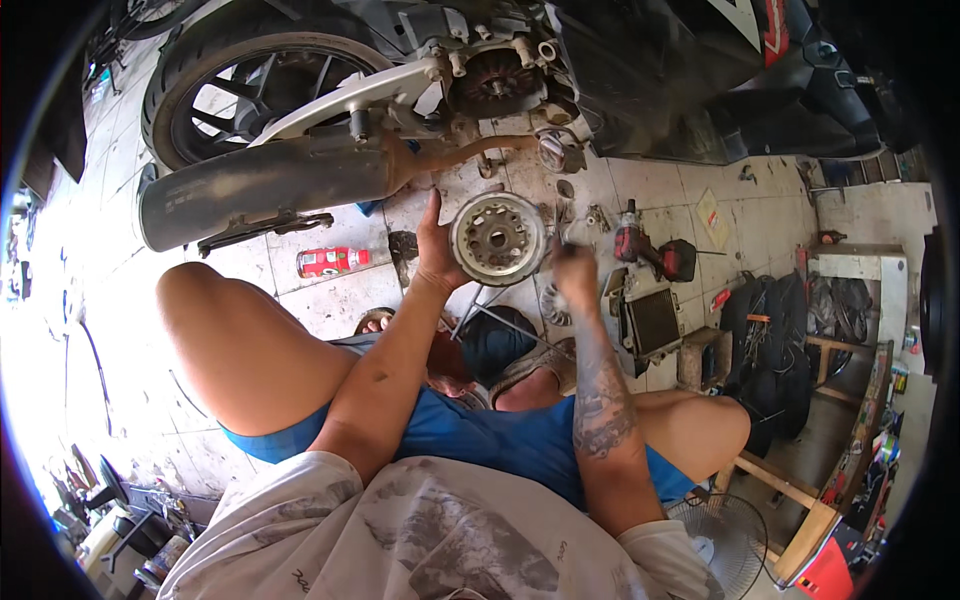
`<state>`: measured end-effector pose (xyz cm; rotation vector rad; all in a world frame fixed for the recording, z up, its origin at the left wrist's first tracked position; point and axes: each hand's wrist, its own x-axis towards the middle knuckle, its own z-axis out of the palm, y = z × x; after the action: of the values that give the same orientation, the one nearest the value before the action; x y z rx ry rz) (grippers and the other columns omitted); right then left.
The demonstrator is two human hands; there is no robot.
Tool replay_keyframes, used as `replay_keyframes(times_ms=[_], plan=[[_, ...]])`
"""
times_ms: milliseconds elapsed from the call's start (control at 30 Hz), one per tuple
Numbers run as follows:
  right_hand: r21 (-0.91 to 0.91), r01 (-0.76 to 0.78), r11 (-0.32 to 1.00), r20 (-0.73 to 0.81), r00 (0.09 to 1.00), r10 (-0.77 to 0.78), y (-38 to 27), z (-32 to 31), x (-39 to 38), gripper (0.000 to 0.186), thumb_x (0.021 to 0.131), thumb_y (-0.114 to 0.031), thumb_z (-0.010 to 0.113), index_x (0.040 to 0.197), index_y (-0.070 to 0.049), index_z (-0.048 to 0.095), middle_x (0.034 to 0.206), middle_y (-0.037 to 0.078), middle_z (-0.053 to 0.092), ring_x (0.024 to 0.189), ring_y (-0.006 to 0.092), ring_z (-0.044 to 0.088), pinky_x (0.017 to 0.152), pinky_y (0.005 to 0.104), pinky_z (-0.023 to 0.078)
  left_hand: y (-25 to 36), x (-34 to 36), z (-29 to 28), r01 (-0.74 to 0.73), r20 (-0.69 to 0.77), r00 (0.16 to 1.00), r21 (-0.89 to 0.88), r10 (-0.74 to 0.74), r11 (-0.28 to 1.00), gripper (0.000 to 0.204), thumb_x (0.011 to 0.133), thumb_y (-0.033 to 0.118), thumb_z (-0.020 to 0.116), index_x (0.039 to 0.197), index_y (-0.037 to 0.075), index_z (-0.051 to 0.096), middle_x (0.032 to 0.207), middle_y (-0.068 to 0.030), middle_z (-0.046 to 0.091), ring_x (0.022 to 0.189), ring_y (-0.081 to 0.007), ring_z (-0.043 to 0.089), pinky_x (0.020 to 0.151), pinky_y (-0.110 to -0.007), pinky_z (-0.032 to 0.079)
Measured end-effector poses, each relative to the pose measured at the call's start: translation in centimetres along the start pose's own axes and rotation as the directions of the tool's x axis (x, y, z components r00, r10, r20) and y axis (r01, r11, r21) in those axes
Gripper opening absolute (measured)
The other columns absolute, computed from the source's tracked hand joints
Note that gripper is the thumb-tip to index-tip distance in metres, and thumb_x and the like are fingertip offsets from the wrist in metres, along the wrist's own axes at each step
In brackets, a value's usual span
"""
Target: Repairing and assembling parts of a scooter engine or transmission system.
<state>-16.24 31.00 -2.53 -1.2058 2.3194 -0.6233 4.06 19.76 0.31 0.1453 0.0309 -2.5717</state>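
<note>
My left hand (pixel 440 255) grips the left edge of a round metal flywheel-like disc (pixel 498 238), thumb up along the side and the other fingers behind it. A ring of holes surrounds the disc's central hub, and its face is turned up toward me. Close to the right edge of the disc, my right hand (pixel 575 275) is closed in a fist and somewhat blurred. Something dark shows at its fingers, too smeared to name. Beyond both hands, a partly stripped motorcycle engine (pixel 495 85) shows an open round housing.
A long exhaust muffler (pixel 270 190) and a rear wheel (pixel 265 95) stand at the far left. On the tiles lie a red-labelled bottle (pixel 332 262), a red-black cordless driver (pixel 650 250) and a radiator (pixel 650 320). A wooden frame (pixel 800 490) and a fan (pixel 725 545) are at right.
</note>
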Motion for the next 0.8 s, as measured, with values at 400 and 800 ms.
replay_keyframes(times_ms=[400,800], plan=[[-0.246,0.507,0.826,0.745,0.644,-0.173,5.0,10.0,-11.9,0.047,0.088,-0.025,0.055,0.128,-0.003,0.045,0.119,0.023,0.055,0.117,0.0358,0.051,0.098,0.0462,0.042,-7.3,-0.9,5.8,0.377,0.141,0.924,-0.174,-0.356,0.910,0.072,0.089,0.064,0.039,0.141,0.014,0.041,0.143,-0.0152,0.041,0.129,-0.0441,0.041,0.096,-0.077,0.027],[0.557,-0.143,0.818,-0.030,0.981,0.192,5.9,-11.7,-8.7,0.033,0.093,-0.023,0.049,0.111,0.003,0.059,0.098,0.010,0.065,0.084,0.0187,0.063,0.075,0.0314,0.051,-8.8,0.4,8.7,0.402,0.237,0.905,-0.200,-0.354,0.894,0.067,0.087,0.058,0.047,0.139,0.014,0.044,0.136,-0.0133,0.050,0.125,-0.0362,0.047,0.103,-0.063,0.034]])
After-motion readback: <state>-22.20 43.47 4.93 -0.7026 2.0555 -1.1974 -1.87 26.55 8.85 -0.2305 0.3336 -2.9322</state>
